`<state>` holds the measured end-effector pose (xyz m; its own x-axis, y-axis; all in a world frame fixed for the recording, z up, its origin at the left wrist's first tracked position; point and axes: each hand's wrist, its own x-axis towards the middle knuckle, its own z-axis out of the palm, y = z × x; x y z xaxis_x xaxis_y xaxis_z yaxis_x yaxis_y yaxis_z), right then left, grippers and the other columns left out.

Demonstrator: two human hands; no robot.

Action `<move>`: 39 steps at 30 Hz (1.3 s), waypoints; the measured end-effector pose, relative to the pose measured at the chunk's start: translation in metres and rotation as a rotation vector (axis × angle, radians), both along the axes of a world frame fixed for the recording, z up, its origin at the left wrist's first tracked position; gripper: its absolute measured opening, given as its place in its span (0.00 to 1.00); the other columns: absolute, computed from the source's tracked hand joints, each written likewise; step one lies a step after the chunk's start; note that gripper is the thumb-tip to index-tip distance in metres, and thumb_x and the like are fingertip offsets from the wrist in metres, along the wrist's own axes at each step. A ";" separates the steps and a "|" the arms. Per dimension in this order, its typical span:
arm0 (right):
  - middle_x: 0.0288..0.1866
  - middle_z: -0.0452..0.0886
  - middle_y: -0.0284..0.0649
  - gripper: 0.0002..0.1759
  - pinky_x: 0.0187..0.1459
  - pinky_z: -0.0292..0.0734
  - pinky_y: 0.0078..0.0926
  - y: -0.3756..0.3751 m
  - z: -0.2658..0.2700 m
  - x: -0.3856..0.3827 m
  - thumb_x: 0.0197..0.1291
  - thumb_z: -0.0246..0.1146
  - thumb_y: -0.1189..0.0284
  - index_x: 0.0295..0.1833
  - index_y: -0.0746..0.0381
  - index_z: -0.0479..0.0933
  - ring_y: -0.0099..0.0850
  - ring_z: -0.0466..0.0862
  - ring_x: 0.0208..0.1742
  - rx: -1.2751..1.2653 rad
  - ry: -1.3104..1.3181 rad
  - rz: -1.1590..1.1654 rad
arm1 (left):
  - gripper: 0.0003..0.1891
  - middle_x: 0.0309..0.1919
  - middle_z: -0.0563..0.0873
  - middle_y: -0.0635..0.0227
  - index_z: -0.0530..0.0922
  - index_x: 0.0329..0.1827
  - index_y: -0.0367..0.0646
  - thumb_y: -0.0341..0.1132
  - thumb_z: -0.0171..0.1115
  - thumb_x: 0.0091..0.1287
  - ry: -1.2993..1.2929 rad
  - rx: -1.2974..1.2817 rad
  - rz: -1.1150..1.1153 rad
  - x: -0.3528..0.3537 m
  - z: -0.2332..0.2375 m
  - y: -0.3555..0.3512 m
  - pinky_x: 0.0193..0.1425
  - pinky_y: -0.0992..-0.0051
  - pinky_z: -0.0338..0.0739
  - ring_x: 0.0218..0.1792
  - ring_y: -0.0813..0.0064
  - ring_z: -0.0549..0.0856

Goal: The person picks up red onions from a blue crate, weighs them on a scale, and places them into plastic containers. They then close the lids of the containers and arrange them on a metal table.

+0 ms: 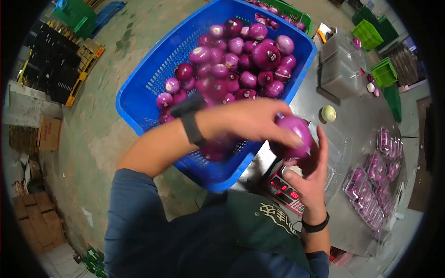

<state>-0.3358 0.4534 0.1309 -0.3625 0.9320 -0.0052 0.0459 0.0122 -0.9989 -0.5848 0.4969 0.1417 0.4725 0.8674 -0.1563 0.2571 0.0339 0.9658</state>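
My left hand (259, 121), blurred by motion, reaches across from the left with its fingers on a large red onion (296, 136). Cupped round the lower right side of this onion is my right hand (311, 178), its thumb low and its fingers raised; part of its grip is hidden. Below the hands, a scale (283, 189) with lit red digits stands on the metal table (345, 157). A big blue basket (134, 99) of red onions lies under and beyond my left forearm.
A pale peeled onion (328, 114) and stacked clear plastic trays (340, 65) are on the table. Packed clear boxes of red onions (368, 199) lie at the right. A green crate (303, 21) with onions stands behind the basket. Cardboard boxes (48, 133) are at the far left.
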 end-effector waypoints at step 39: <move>0.64 0.77 0.44 0.54 0.66 0.79 0.34 -0.023 -0.041 0.233 0.39 0.78 0.77 0.78 0.59 0.66 0.38 0.83 0.61 -0.047 0.138 -0.448 | 0.43 0.64 0.79 0.47 0.59 0.82 0.50 0.44 0.72 0.66 -1.147 -0.319 0.302 0.114 0.003 -0.087 0.47 0.54 0.89 0.57 0.38 0.86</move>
